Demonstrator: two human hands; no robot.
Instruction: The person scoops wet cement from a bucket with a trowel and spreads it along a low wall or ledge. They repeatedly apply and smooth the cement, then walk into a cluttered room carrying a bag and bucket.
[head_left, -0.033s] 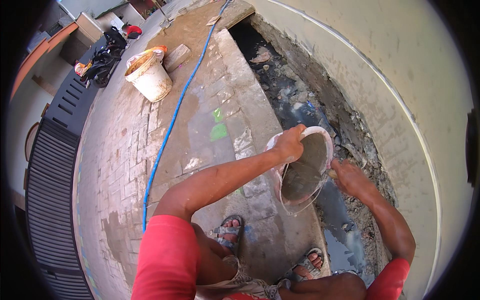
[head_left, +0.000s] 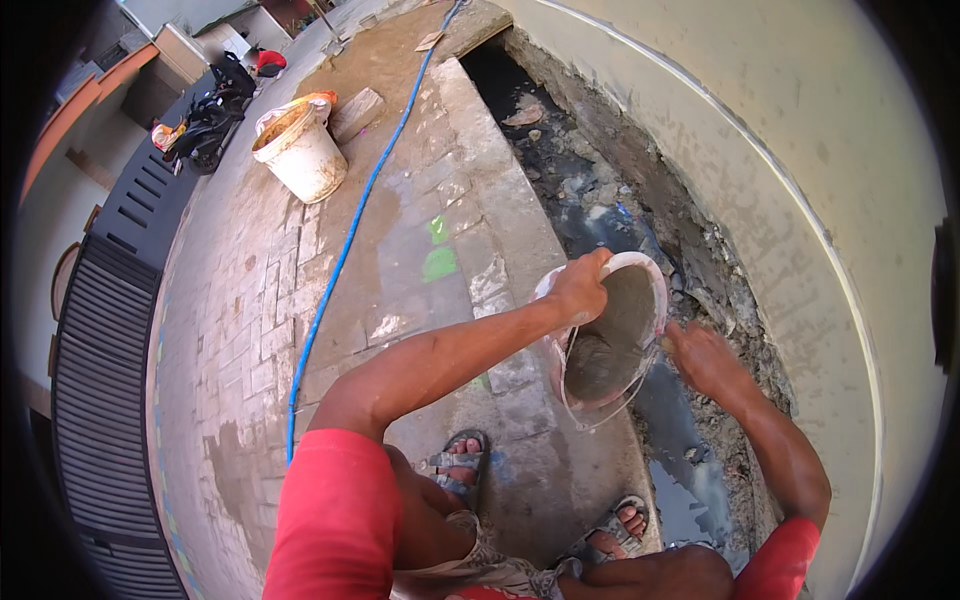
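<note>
1. Holding a white plastic bucket (head_left: pixel 640 275) tipped over the open drainage trench (head_left: pixel 600 215), just past the outer edge of the concrete curb (head_left: pixel 500 200) the person stands on. Wet grey mortar (head_left: pixel 610 345) fills the low side of it.
2. Left hand (head_left: pixel 580 285) is on the rim nearest the curb, fingers clamped over the lip. Right hand (head_left: pixel 700 355) is at the far side, against the bucket wall; I can't tell whether those fingers are curled round it or just pressed flat.
3. Handling guess: that much wet mix looks heavy, and it'll slump to whichever side is lowest, so the weight shifts as it tilts.
4. The wall looks thin and a bit flexy, so a one-handed pinch on the rim could let it buckle. Rim plus a hand under or behind the base seems the sane grip.
5. Cement slurry on plastic is probably slick, so expect greasy fingers.
6. Also around: a second bucket (head_left: pixel 300 150) further up the paving (head_left: pixel 240 300) and a blue hose (head_left: pixel 345 250) running along it.
</note>
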